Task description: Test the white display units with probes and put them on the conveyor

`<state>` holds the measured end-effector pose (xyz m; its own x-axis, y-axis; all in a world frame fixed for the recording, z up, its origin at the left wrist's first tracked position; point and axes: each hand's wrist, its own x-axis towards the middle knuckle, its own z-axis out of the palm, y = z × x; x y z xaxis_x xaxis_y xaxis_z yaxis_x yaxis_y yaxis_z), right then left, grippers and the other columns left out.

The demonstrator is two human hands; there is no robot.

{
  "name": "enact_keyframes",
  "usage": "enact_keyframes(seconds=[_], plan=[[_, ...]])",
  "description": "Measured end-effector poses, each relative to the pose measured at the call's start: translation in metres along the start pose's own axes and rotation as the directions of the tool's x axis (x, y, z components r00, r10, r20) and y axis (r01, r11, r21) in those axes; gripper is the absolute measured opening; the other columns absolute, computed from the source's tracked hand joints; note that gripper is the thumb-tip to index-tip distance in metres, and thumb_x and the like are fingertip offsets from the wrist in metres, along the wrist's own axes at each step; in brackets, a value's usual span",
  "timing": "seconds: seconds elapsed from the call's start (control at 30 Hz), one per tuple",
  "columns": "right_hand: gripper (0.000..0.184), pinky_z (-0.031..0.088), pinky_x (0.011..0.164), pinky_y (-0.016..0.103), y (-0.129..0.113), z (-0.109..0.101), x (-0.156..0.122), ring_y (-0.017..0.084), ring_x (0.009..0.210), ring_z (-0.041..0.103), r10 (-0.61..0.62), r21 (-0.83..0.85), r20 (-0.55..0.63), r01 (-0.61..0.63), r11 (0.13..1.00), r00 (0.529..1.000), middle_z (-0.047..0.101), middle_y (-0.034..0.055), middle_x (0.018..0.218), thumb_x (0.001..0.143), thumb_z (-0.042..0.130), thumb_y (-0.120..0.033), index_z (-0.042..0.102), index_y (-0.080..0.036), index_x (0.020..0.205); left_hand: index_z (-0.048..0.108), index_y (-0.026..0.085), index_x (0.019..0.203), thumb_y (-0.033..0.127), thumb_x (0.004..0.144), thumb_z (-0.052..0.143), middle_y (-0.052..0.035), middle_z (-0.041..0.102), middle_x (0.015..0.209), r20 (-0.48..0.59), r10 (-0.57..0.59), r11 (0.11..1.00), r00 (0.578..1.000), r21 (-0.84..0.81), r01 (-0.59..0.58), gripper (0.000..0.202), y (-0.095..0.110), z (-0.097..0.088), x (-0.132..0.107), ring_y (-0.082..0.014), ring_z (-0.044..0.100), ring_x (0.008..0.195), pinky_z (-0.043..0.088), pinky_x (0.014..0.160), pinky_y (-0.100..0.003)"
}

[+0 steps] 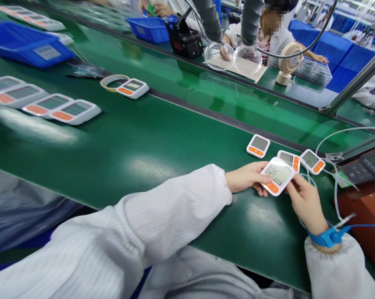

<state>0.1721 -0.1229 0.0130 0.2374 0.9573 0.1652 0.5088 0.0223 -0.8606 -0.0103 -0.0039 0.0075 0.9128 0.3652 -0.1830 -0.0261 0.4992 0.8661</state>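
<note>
Between both hands, just above the green bench, is a white blood pressure monitor (279, 173) with orange buttons and digits lit on its screen. My left hand (248, 176) grips its left side, thumb over the front near the buttons. At the lower right edge my right hand (305, 201) pinches the same monitor; a blue strap circles that wrist. Just behind it lie a partly covered monitor (295, 161) and another monitor (312, 161), its screen showing digits. A further monitor (258, 146) with a blank screen rests to their left.
Thin clear tubes (336, 195) run beside a meter (369, 166) at the right. Several monitors (77, 111) lie far left, near a blue bin (28, 43). One monitor (133, 88) touches a tape roll (114, 82). A co-worker (268, 31) sits across the line.
</note>
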Motion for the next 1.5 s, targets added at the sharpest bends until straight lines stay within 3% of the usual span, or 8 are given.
enact_keyframes(seconds=[0.23, 0.4, 0.7, 0.8, 1.03, 1.17, 1.27, 1.5], plan=[[0.035, 0.04, 0.055, 0.03, 0.0, 0.002, -0.002, 0.019, 0.054, 0.054, 0.0, -0.369, 0.086, 0.032, 0.929, 0.996, 0.062, 0.003, 0.061, 0.09, 0.052, -0.044, 0.067, -0.019, 0.069, 0.055, 0.014, 0.115, 0.03, 0.067, 0.088, -0.0029, 0.07, 0.083, -0.016, 0.03, 0.996, 0.999, 0.09, -0.028, 0.06, -0.002, 0.001, 0.002, -0.0108, 0.066, 0.061, 0.054, 0.058, -0.023], [0.031, 0.047, 0.062, 0.031, 0.003, 0.009, -0.004, 0.018, 0.061, 0.059, -0.069, -0.271, 0.244, 0.136, 0.953, 0.967, 0.071, 0.0056, 0.09, 0.096, 0.054, -0.041, 0.073, -0.018, 0.103, 0.053, 0.015, 0.119, 0.026, 0.07, 0.084, -0.0027, 0.071, 0.085, -0.184, 0.222, 0.974, 0.958, 0.083, -0.21, 0.059, 0.01, -0.009, 0.005, -0.0103, 0.066, 0.062, 0.053, 0.058, -0.021], [0.021, 0.052, 0.077, 0.033, 0.005, 0.003, 0.001, 0.02, 0.079, 0.064, -0.302, -0.419, 0.011, 0.279, 0.864, 0.953, 0.069, 0.0043, 0.093, 0.1, 0.052, -0.032, 0.069, -0.019, 0.1, 0.054, 0.012, 0.123, 0.017, 0.086, 0.063, -0.0016, 0.067, 0.081, -0.699, 0.441, 0.894, 0.564, 0.395, -0.21, 0.039, 0.034, -0.065, 0.01, -0.0074, 0.058, 0.054, 0.045, 0.052, -0.019], [0.02, 0.052, 0.082, 0.037, 0.006, 0.002, 0.003, 0.023, 0.087, 0.064, -0.345, -0.471, -0.014, 0.298, 0.83, 0.938, 0.07, 0.0054, 0.095, 0.099, 0.051, -0.03, 0.068, -0.02, 0.098, 0.059, 0.013, 0.121, 0.023, 0.09, 0.056, -0.0032, 0.068, 0.082, -0.727, 0.441, 0.868, 0.526, 0.495, -0.045, 0.033, 0.037, -0.081, 0.01, -0.009, 0.056, 0.052, 0.044, 0.053, -0.022], [0.022, 0.052, 0.085, 0.04, 0.009, 0.001, 0.003, 0.026, 0.093, 0.065, -0.356, -0.489, 0.021, 0.32, 0.811, 0.934, 0.07, 0.0073, 0.099, 0.1, 0.048, -0.031, 0.067, -0.02, 0.102, 0.067, 0.016, 0.119, 0.036, 0.097, 0.048, -0.0115, 0.069, 0.101, -0.566, 0.527, 0.367, 0.634, 0.825, 0.431, 0.035, 0.041, -0.077, -0.002, -0.0264, 0.065, 0.095, 0.049, 0.085, -0.035], [0.031, 0.053, 0.087, 0.044, 0.014, -0.006, 0.008, 0.029, 0.097, 0.064, -0.348, -0.556, -0.037, 0.27, 0.786, 0.937, 0.069, 0.0122, 0.107, 0.1, 0.049, -0.038, 0.064, -0.018, 0.117, 0.067, 0.014, 0.12, 0.048, 0.096, 0.051, -0.0163, 0.057, 0.118, -0.538, 0.584, 0.206, 0.608, 0.823, 0.53, 0.044, 0.04, -0.071, -0.003, -0.0267, 0.064, 0.097, 0.049, 0.082, -0.035], [0.044, 0.05, 0.097, 0.05, 0.02, -0.012, 0.021, 0.033, 0.11, 0.06, -0.388, -0.622, -0.036, 0.283, 0.73, 0.921, 0.064, 0.0168, 0.12, 0.099, 0.049, -0.04, 0.057, -0.013, 0.133, 0.063, 0.015, 0.125, 0.042, 0.095, 0.053, -0.015, 0.056, 0.119, -0.383, 0.703, 0.145, 0.599, 0.902, 0.407, 0.042, 0.038, -0.058, -0.005, -0.0245, 0.063, 0.099, 0.048, 0.081, -0.032], [0.074, 0.038, 0.111, 0.059, 0.047, -0.01, 0.058, 0.041, 0.14, 0.035, -0.407, -0.711, 0.138, 0.376, 0.594, 0.903, 0.047, 0.0255, 0.142, 0.099, 0.051, -0.05, 0.032, -0.003, 0.153, 0.071, 0.016, 0.096, 0.03, 0.092, 0.054, -0.0046, 0.064, 0.076, 0.12, 0.467, 0.276, 0.876, 0.921, -0.274, 0.023, -0.001, 0.002, -0.006, -0.0159, 0.057, 0.071, 0.046, 0.074, -0.028]])
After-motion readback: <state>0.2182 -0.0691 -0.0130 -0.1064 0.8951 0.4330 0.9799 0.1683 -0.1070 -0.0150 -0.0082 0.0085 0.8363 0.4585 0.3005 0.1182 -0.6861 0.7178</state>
